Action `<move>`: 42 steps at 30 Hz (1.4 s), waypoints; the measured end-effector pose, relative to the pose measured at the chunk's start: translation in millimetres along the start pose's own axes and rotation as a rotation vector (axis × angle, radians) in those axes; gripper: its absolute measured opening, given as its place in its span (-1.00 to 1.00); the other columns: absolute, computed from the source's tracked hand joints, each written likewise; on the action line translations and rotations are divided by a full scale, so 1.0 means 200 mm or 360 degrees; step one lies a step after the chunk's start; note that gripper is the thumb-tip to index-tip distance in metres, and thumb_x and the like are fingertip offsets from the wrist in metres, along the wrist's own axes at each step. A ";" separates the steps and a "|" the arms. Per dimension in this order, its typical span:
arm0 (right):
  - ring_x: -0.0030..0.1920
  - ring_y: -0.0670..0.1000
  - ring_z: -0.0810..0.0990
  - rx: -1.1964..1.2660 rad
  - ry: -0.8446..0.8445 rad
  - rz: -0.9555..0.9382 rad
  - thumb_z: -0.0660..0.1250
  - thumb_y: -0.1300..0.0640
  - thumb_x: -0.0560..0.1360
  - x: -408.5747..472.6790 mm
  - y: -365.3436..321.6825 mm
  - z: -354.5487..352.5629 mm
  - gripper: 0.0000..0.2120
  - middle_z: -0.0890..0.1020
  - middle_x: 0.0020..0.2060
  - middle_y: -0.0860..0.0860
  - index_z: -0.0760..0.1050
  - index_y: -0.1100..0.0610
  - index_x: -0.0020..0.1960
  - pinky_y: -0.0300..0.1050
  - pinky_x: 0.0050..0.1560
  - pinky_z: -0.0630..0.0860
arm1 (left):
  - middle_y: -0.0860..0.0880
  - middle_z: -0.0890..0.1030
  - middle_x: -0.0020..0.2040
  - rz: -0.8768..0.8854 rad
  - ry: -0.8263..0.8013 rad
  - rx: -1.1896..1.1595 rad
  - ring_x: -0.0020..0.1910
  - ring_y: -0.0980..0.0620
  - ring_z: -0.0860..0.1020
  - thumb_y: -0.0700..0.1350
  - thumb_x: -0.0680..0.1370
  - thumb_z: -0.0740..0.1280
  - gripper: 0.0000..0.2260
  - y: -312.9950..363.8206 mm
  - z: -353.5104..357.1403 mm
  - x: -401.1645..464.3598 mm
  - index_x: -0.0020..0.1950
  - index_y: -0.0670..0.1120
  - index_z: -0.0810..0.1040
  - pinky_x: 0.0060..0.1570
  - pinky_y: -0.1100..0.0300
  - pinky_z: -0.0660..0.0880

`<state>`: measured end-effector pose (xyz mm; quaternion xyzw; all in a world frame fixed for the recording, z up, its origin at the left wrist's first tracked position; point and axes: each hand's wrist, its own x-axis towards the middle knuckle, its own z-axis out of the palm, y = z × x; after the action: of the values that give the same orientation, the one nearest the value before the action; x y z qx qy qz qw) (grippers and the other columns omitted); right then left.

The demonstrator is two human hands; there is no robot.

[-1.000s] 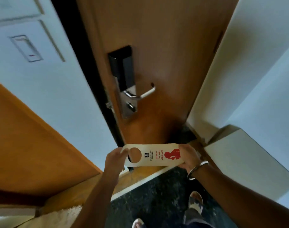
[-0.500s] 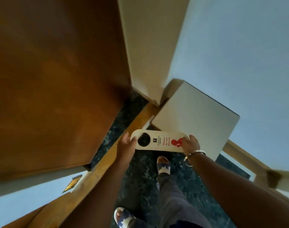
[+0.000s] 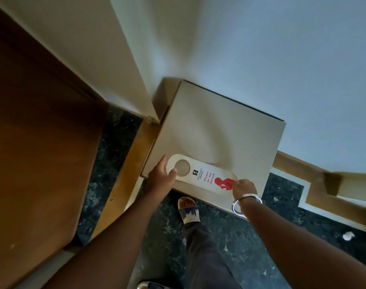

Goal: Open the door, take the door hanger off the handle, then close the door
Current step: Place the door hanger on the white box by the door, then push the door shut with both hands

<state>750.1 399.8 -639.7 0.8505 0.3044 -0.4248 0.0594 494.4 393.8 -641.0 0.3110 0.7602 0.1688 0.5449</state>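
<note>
Both hands grasp the cream card door hanger (image 3: 203,176) flat over the pale box-like surface (image 3: 219,130): left hand (image 3: 160,177) by its hole, right hand (image 3: 243,187) pinching the red-printed end, seemingly to set it down.

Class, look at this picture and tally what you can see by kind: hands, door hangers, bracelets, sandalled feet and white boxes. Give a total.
Hands: 2, left hand and right hand
Door hangers: 1, door hanger
Bracelets: 1, bracelet
Sandalled feet: 2, forward foot and rear foot
White boxes: 1, white box
Total: 7

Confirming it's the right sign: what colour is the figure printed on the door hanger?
Red, on the cream door hanger; head view.
</note>
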 end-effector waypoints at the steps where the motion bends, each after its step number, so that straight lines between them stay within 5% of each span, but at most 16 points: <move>1: -0.05 0.25 0.54 0.0028 0.0013 0.0044 0.21 0.17 0.56 0.03 0.02 0.00 -0.69 0.63 0.05 0.32 0.58 0.37 0.10 0.00 -0.06 0.41 | -0.07 0.38 0.50 0.0012 -0.0018 0.0056 0.46 -0.10 0.37 -0.10 0.59 0.35 -0.41 0.00 0.02 0.04 0.57 0.00 0.20 0.39 -0.14 0.39; 7: 0.23 0.32 0.51 0.0050 0.0071 0.0154 0.27 0.10 0.56 0.05 0.08 0.00 -0.57 0.52 0.28 0.31 0.40 0.32 0.34 0.14 0.20 0.44 | -0.09 0.34 0.53 0.0176 -0.0016 0.0517 0.48 -0.19 0.29 -0.05 0.60 0.32 -0.35 0.00 0.10 0.12 0.60 0.00 0.07 0.36 -0.13 0.35; 10: 0.26 0.34 0.48 -0.0169 0.0079 -0.0038 0.28 0.13 0.56 -0.02 0.04 -0.04 -0.54 0.45 0.33 0.29 0.33 0.28 0.41 0.18 0.21 0.46 | -0.06 0.25 0.57 0.0132 0.0079 0.0692 0.49 -0.21 0.23 -0.04 0.59 0.31 -0.32 0.02 0.05 0.03 0.61 0.01 0.00 0.33 -0.16 0.36; 14: 0.37 0.26 0.41 -0.0719 0.0106 -0.0706 0.31 0.01 0.55 -0.29 -0.13 -0.12 -0.45 0.34 0.45 0.19 0.25 0.14 0.47 0.19 0.31 0.42 | -0.05 0.08 0.62 0.0109 0.0224 0.0965 0.53 -0.20 0.15 0.03 0.59 0.31 -0.26 0.08 -0.20 -0.25 0.61 0.03 -0.10 0.39 -0.16 0.28; 18: 0.54 0.23 0.14 -0.1359 0.0200 -0.1597 0.27 -0.08 0.53 -0.62 -0.46 -0.16 -0.31 0.15 0.56 0.13 0.07 0.03 0.56 0.26 0.48 0.11 | -0.11 -0.04 0.63 0.0168 0.0402 0.1242 0.56 -0.20 0.05 0.13 0.58 0.29 -0.21 0.14 -0.55 -0.59 0.61 0.03 -0.16 0.47 -0.17 0.16; 23: 0.55 0.27 0.08 -0.1709 0.0350 -0.2549 0.26 -0.21 0.48 -1.27 -1.04 -0.02 -0.20 0.07 0.58 0.18 0.02 0.04 0.59 0.36 0.47 0.02 | -0.13 -0.11 0.63 -0.0012 0.0935 0.1342 0.58 -0.20 -0.03 0.31 0.53 0.24 -0.13 0.10 -1.13 -1.11 0.60 0.05 -0.22 0.49 -0.24 -0.02; 28: 0.47 0.32 0.27 -0.1533 0.0429 -0.3372 0.40 -0.28 0.34 -2.20 -1.43 0.21 -0.11 0.23 0.52 0.25 0.22 0.07 0.53 0.43 0.38 0.16 | -0.14 -0.26 0.61 -0.0415 0.1670 0.1292 0.58 -0.20 -0.19 0.43 0.46 0.21 -0.01 0.02 -1.72 -1.76 0.57 0.04 -0.35 0.48 -0.28 -0.14; 32: 0.54 0.30 0.10 -0.1211 0.0354 -0.3668 0.37 -0.33 0.33 -2.85 -1.55 0.35 -0.04 0.08 0.57 0.21 0.06 0.00 0.57 0.40 0.44 -0.01 | -0.13 -0.28 0.60 -0.0439 0.2190 0.1232 0.57 -0.17 -0.25 0.40 0.44 0.28 0.02 0.06 -2.06 -2.23 0.57 0.06 -0.36 0.47 -0.24 -0.24; 34: 0.52 0.31 0.15 -0.1020 0.0383 -0.3857 0.41 -0.30 0.30 -3.23 -1.58 0.38 -0.04 0.16 0.55 0.23 0.12 0.02 0.55 0.40 0.42 0.07 | -0.12 -0.33 0.58 -0.0477 0.2398 0.1261 0.56 -0.16 -0.29 0.39 0.46 0.25 0.00 0.08 -2.25 -2.49 0.56 0.07 -0.38 0.48 -0.25 -0.24; 37: 0.50 0.32 0.21 -0.0606 0.0422 -0.4065 0.45 -0.23 0.29 -3.67 -1.60 0.39 -0.10 0.24 0.52 0.24 0.23 0.05 0.52 0.40 0.40 0.12 | -0.15 -0.23 0.61 -0.0487 0.2602 0.1277 0.58 -0.19 -0.20 0.40 0.43 0.29 0.02 0.12 -2.46 -2.77 0.58 0.05 -0.32 0.49 -0.26 -0.16; 42: 0.55 0.26 0.04 -0.0117 0.0511 -0.4142 0.46 -0.21 0.33 -4.28 -1.55 0.40 -0.08 0.11 0.57 0.18 0.12 -0.02 0.55 0.31 0.45 0.07 | -0.19 -0.06 0.62 -0.0422 0.2973 0.1159 0.58 -0.25 -0.06 0.41 0.31 0.42 0.12 0.06 -2.77 -3.16 0.61 0.03 -0.17 0.46 -0.26 -0.12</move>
<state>131.5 221.0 8.8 -0.0253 0.9122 -0.0568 -0.4051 115.5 33.4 16.3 0.1146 0.9162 0.0405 -0.3819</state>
